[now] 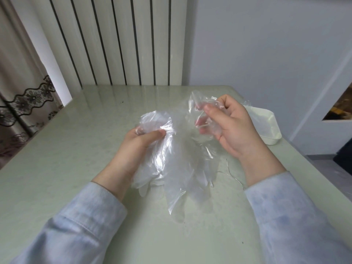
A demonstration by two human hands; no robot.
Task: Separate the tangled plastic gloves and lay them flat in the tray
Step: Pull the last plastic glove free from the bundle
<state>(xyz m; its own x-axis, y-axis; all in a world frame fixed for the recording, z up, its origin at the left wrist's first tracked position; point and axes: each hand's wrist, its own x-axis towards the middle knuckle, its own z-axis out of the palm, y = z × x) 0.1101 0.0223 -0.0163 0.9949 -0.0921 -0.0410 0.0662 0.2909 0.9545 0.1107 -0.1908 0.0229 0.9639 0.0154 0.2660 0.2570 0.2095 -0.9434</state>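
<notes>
A bundle of clear plastic gloves (177, 168) hangs between my hands above the pale green table (76, 149), glove fingers dangling toward me. My left hand (141, 141) grips the bunched cuff end at the left, thumb pressed over the film. My right hand (234, 124) is raised higher and pinches another crumpled part of the plastic between thumb and curled fingers. A white tray (270, 128) stands on the table to the right, partly hidden behind my right hand; a bit of clear film seems to lie at its far edge.
A white ribbed radiator panel (122, 40) rises behind the table's far edge, with a curtain (21, 96) at the left. The table's right edge drops off just past the tray. A thin wire-like strand (231, 173) lies near my right wrist.
</notes>
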